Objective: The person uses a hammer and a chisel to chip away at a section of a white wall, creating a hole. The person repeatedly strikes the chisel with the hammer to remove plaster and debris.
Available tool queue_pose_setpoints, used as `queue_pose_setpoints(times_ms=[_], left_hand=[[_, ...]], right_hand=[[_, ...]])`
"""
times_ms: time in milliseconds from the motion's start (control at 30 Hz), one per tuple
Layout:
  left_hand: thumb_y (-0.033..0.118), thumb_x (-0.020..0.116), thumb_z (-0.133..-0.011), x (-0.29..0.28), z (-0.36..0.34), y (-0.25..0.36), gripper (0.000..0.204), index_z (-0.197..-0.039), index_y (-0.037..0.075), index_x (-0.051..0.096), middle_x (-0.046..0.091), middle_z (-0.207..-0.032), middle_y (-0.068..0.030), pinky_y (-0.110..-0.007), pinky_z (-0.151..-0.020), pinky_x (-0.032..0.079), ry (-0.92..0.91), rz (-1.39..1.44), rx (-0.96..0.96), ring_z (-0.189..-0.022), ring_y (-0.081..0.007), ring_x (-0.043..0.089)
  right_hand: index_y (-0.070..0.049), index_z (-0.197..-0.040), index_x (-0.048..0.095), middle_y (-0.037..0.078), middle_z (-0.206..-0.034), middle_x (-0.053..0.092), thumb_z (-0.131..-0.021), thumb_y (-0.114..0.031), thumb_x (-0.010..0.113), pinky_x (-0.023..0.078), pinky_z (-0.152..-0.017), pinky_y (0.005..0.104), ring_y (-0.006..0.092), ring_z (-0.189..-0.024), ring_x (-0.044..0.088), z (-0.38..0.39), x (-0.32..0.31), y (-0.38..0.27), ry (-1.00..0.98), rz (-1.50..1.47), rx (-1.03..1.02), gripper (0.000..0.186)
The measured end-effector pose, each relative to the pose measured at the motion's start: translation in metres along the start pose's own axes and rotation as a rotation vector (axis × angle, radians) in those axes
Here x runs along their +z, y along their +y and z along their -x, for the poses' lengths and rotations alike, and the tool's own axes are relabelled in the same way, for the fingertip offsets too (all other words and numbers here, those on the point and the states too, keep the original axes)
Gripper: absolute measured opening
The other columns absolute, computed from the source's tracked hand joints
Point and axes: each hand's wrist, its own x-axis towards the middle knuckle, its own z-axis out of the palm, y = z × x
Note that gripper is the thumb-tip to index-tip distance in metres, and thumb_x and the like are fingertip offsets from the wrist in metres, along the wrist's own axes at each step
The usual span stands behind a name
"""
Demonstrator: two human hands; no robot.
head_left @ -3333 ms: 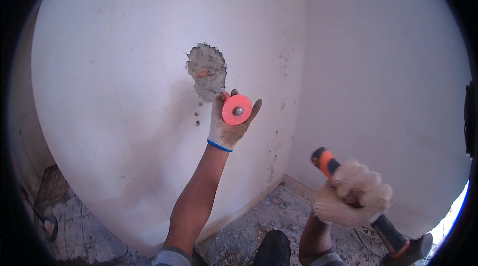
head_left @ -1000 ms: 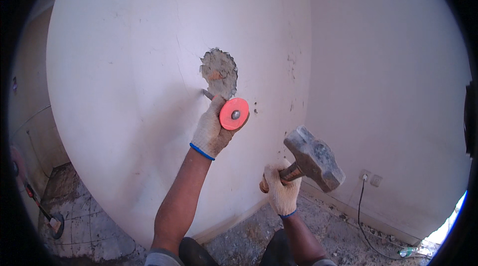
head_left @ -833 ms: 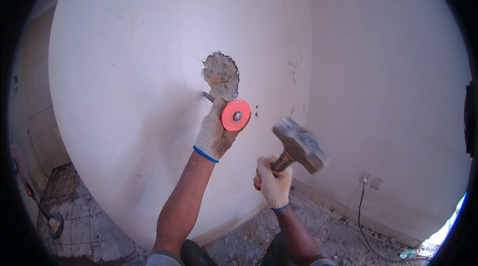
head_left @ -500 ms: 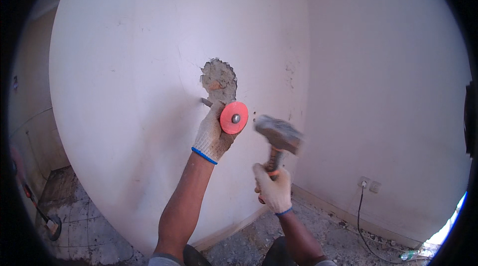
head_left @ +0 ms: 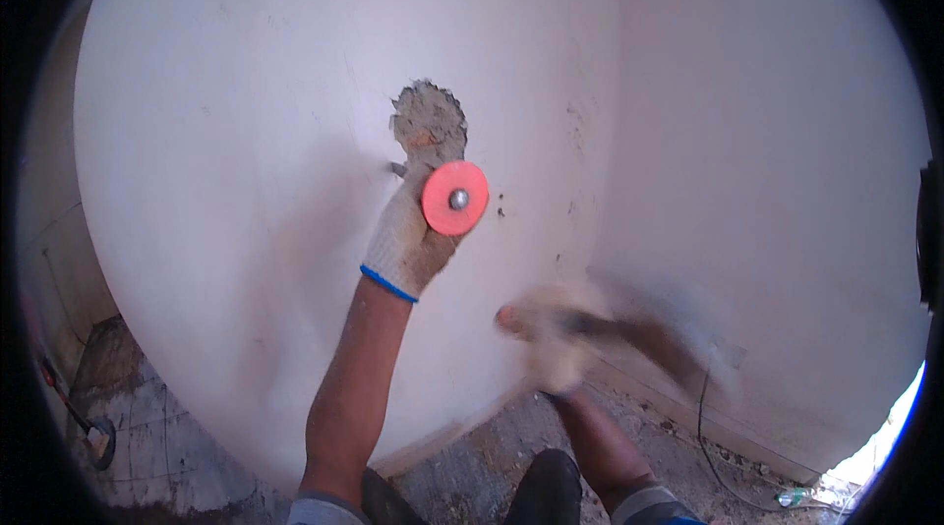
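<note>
My gloved left hand [head_left: 401, 235] is wrapped round a chisel with a round red hand guard [head_left: 455, 181] and a metal striking end at its centre. The chisel's flat tip shows just left of the hand, at the lower edge of a rough hole [head_left: 430, 117] in the white wall. Grey mortar and a patch of orange brick are bared inside the hole. Lower right, my gloved right hand [head_left: 559, 348] grips a hammer [head_left: 674, 348], its head swung out to the right and smeared by motion. The hammer is well away from the chisel.
A second white wall [head_left: 747, 151] meets the chipped one at a corner on the right. A black cord [head_left: 701, 427] runs down it to the rubble-strewn floor [head_left: 462, 481]. At far left a long-handled tool [head_left: 98, 441] lies near dirty tiles. A clear bottle [head_left: 792, 497] lies lower right.
My right hand has swung the hammer away from the chisel, down and to the right. The left hand keeps its hold on the chisel; the view has tipped down slightly.
</note>
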Motion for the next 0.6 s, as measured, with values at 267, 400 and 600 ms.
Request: queue_pose_setpoints(times_ms=[267, 400, 600], left_hand=[[0.025, 0.052, -0.108, 0.001, 0.008, -0.002, 0.023, -0.120, 0.006, 0.057, 0.064, -0.113, -0.0052, -0.031, -0.083, 0.062, 0.248, 0.253, -0.227, -0.095, -0.0156, 0.067], [0.021, 0.054, -0.107, -0.013, 0.001, -0.005, 0.019, -0.117, 0.005, 0.057, 0.063, -0.108, -0.0053, -0.031, -0.082, 0.063, 0.212, 0.357, -0.210, -0.094, -0.0152, 0.067], [0.022, 0.055, -0.107, -0.036, -0.001, -0.024, 0.021, -0.119, 0.004, 0.057, 0.062, -0.107, -0.0054, -0.031, -0.078, 0.064, 0.118, 0.020, -0.082, -0.094, -0.0159, 0.067]], right_hand=[[-0.005, -0.084, 0.059, 0.001, -0.063, 0.053, -0.097, -0.019, 0.069, 0.042, -0.043, 0.0322, 0.0124, -0.049, 0.053, 0.072, -0.033, 0.028, -0.159, -0.167, 0.448, 0.021], [-0.007, -0.086, 0.056, 0.000, -0.068, 0.055, -0.098, -0.013, 0.066, 0.045, -0.048, 0.0289, 0.0127, -0.052, 0.051, 0.034, -0.054, -0.024, 0.082, -0.540, 0.041, 0.017], [-0.014, -0.079, 0.042, -0.001, -0.065, 0.046, -0.103, -0.019, 0.056, 0.044, -0.044, 0.0312, 0.0124, -0.046, 0.043, -0.003, -0.074, -0.068, 0.221, -0.684, -0.460, 0.028]])
